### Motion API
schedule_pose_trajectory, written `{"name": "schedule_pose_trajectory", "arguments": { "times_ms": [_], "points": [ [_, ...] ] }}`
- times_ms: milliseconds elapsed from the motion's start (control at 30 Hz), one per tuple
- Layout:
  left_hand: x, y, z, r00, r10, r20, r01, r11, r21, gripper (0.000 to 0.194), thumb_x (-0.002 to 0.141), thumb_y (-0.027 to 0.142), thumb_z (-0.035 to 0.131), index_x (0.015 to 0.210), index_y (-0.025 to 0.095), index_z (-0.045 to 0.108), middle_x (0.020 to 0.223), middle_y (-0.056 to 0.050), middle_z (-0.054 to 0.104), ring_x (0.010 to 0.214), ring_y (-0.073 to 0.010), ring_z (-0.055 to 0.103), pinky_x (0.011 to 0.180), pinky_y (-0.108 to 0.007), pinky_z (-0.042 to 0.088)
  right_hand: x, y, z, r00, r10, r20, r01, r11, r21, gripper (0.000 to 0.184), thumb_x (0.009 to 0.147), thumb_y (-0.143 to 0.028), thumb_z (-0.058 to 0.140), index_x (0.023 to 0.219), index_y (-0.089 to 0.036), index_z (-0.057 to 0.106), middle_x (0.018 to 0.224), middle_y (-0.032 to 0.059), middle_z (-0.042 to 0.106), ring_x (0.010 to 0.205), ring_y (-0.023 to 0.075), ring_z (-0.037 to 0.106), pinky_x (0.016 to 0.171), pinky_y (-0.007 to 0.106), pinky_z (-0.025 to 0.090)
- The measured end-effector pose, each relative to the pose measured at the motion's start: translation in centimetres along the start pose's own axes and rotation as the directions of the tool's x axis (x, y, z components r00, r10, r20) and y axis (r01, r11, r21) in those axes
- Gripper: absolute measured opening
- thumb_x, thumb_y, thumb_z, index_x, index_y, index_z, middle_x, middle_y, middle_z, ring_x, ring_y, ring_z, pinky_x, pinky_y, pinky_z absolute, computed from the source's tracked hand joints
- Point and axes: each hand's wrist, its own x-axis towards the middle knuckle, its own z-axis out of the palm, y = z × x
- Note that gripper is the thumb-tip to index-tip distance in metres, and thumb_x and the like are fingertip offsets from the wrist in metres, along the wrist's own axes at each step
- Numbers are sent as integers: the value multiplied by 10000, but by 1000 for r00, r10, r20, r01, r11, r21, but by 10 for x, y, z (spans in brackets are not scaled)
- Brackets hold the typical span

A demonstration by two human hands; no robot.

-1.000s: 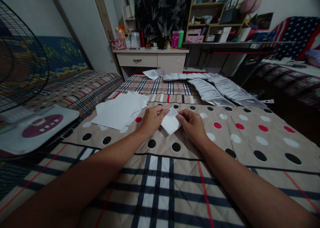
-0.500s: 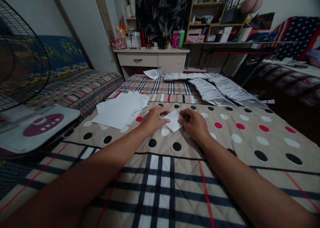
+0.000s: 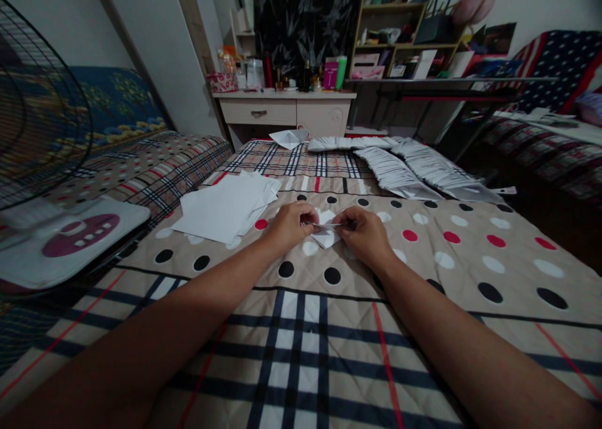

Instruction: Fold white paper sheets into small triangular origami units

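A small piece of folded white paper [image 3: 325, 238] lies on the patterned bedspread [image 3: 357, 354] between my hands, with one flap raised and seen nearly edge-on. My left hand [image 3: 295, 223] pinches the left end of that flap between thumb and finger. At the flap's right end, my right hand [image 3: 360, 228] holds it in a similar pinch. The fingertips partly cover the paper's edges. Left of my hands rests a loose pile of white sheets [image 3: 221, 209].
Long rows of folded white papers [image 3: 399, 172] lie at the far right of the bed. Another folded paper piece [image 3: 289, 138] is near the far edge. A fan [image 3: 37, 103] stands at the left. Beyond the bed are a white dresser [image 3: 277, 112] and shelves [image 3: 390, 15].
The paper's flap, flat against the rest before, is now lifted and stands between my fingertips. Both hands have stayed in nearly the same place.
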Motion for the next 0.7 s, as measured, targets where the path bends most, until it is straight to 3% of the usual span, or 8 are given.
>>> {"name": "schedule_pose_trajectory", "arguments": {
  "times_ms": [300,467,700],
  "points": [
    [1,-2,-6,996,14,84,-10,999,-50,142,661,3,643,662,144,640,731,1,595,677,-113,550,632,-232,418,-3,0,0,996,-67,51,67,998,7,227,628,-47,538,701,-203,687,777,17,717,733,178,641,663,272,449],
    [1,-1,-7,995,3,101,-1,1000,-19,166,651,-20,614,660,146,625,722,4,598,682,-118,548,639,-239,415,-4,-4,-2,995,-69,71,71,997,-33,220,651,-72,557,754,-203,701,773,19,711,701,172,627,623,267,430],
    [0,-2,-5,990,-10,142,12,1000,-15,227,686,27,618,853,168,681,793,-7,648,731,-132,568,678,-255,443,-1,6,3,991,-76,108,63,991,116,174,677,-67,602,753,-185,705,750,23,705,683,162,622,646,264,455]
  ]
}}
